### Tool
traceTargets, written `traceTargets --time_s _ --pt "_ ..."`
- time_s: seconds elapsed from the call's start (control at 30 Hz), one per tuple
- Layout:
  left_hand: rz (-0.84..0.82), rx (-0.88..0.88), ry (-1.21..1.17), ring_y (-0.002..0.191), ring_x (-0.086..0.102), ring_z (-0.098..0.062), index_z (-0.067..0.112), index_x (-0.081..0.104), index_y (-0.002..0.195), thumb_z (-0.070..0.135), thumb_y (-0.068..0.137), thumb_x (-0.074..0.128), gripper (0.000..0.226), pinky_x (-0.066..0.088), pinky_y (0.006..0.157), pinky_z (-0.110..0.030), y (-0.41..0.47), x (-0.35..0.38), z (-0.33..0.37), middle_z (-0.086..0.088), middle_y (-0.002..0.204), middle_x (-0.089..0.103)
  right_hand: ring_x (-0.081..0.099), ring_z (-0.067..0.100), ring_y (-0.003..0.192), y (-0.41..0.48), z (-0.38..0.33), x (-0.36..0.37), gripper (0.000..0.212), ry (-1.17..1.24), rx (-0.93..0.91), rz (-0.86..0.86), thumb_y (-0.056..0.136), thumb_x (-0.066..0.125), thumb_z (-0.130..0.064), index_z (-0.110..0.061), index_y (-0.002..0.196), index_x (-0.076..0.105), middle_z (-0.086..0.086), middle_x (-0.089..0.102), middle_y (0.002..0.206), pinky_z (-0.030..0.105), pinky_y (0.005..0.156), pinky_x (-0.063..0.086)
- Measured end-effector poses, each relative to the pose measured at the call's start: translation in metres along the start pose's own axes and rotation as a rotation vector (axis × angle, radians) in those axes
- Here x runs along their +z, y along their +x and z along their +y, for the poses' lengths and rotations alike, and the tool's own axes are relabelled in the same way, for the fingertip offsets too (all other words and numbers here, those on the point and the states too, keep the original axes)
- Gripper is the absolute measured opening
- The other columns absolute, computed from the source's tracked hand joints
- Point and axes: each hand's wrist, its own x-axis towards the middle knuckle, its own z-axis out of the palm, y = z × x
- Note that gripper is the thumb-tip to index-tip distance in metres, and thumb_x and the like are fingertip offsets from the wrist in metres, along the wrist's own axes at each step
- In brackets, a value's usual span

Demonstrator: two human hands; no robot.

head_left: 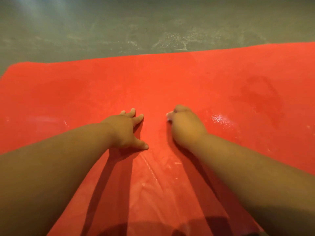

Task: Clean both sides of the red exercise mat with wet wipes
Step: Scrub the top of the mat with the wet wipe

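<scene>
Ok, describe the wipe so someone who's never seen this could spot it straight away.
A red mat lies on a grey floor. Near its middle the left hand lies flat and the right hand is curled into a fist. The wipe is the small white scrap poking from that fist's fingertips, unlike the shiny wet patch further right.

Grey concrete floor [119, 23], dull and mottled, streaked with pale chalky scuff marks [172, 43] toward the middle and right. Faint whitish glare [29, 7] at far upper left.
</scene>
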Motion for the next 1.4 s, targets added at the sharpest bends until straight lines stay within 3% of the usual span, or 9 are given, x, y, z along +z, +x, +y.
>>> traceTargets --time_s 0.13,0.33,0.6,0.73,0.83,1.03,1.13,1.33,1.4 --pt "-0.037 0.032 -0.015 0.148 0.001 -0.024 0.031 -0.001 0.154 0.071 0.067 0.068 0.117 0.018 0.117 -0.035 -0.021 0.009 0.004 0.002 0.161 -0.011 0.053 0.026 0.104 -0.024 -0.013 -0.005 0.025 0.048 -0.305 -0.137 0.094 0.045 -0.021 -0.017 0.109 0.066 0.006 0.054 0.104 0.032 0.084 0.042" --pt "-0.009 0.068 -0.071 0.148 -0.001 -0.018 0.030 0.001 0.154 0.065 0.071 0.069 0.113 0.016 0.118 -0.033 -0.043 0.029 0.002 0.004 0.161 -0.010 0.059 0.035 0.104 -0.031 0.065 -0.031 0.026 -0.178 0.371 -0.022 0.092 0.047 -0.010 -0.002 0.106 0.068 0.021 0.060 0.110 0.037 0.087 0.046" --pt "-0.060 -0.139 -0.118 0.147 -0.009 -0.035 0.029 -0.013 0.152 0.077 0.056 0.069 0.135 0.017 0.117 -0.052 -0.054 0.044 -0.007 -0.003 0.159 -0.020 0.052 0.028 0.104 -0.053 -0.071 0.002 0.024 0.139 -0.261 -0.140 0.093 0.047 -0.016 -0.013 0.108 0.066 0.009 0.054 0.107 0.031 0.084 0.038" --pt "-0.091 -0.184 -0.100 0.141 -0.004 -0.052 0.033 -0.015 0.151 0.076 0.060 0.069 0.131 0.013 0.115 -0.055 -0.061 0.045 -0.004 0.000 0.159 -0.021 0.055 0.032 0.102 -0.056 0.010 -0.015 0.031 0.023 0.134 -0.061 0.091 0.047 -0.010 -0.017 0.111 0.069 0.012 0.054 0.103 0.033 0.083 0.041" --pt "-0.070 -0.166 -0.076 0.142 0.005 -0.049 0.029 -0.011 0.153 0.073 0.061 0.071 0.131 0.010 0.116 -0.054 -0.059 0.040 -0.002 -0.005 0.160 -0.018 0.057 0.035 0.102 -0.070 0.033 -0.031 0.030 -0.112 0.375 -0.037 0.091 0.047 -0.006 -0.008 0.111 0.069 0.018 0.057 0.107 0.036 0.084 0.044" --pt "-0.102 -0.098 -0.027 0.145 0.014 -0.036 0.025 -0.009 0.153 0.060 0.067 0.076 0.126 0.008 0.118 -0.052 -0.061 0.030 -0.010 -0.008 0.160 -0.016 0.054 0.027 0.103 -0.082 -0.094 0.005 0.025 0.106 -0.057 -0.113 0.090 0.047 -0.010 -0.011 0.107 0.064 0.009 0.054 0.107 0.030 0.080 0.040" --pt "-0.090 -0.087 -0.040 0.146 0.011 -0.033 0.025 -0.009 0.153 0.058 0.066 0.077 0.127 0.007 0.119 -0.050 -0.062 0.031 -0.013 -0.008 0.160 -0.015 0.053 0.029 0.101 -0.085 -0.090 0.005 0.024 0.127 -0.225 -0.148 0.093 0.047 -0.016 -0.012 0.107 0.065 0.009 0.053 0.102 0.031 0.075 0.038" --pt "-0.079 -0.088 -0.028 0.145 0.008 -0.042 0.023 -0.006 0.154 0.058 0.074 0.072 0.117 0.008 0.117 -0.046 -0.072 0.038 -0.012 -0.008 0.160 -0.014 0.057 0.034 0.100 -0.089 0.027 -0.030 0.032 -0.102 0.339 -0.053 0.091 0.046 -0.006 -0.011 0.113 0.068 0.015 0.055 0.099 0.033 0.082 0.043" --pt "-0.112 -0.098 -0.036 0.143 0.002 -0.048 0.025 -0.009 0.153 0.060 0.071 0.073 0.121 0.012 0.116 -0.048 -0.072 0.038 -0.009 -0.005 0.160 -0.017 0.055 0.032 0.102 -0.092 -0.001 -0.023 0.029 -0.081 0.301 -0.046 0.089 0.047 -0.004 -0.005 0.108 0.068 0.012 0.054 0.087 0.032 0.083 0.041"
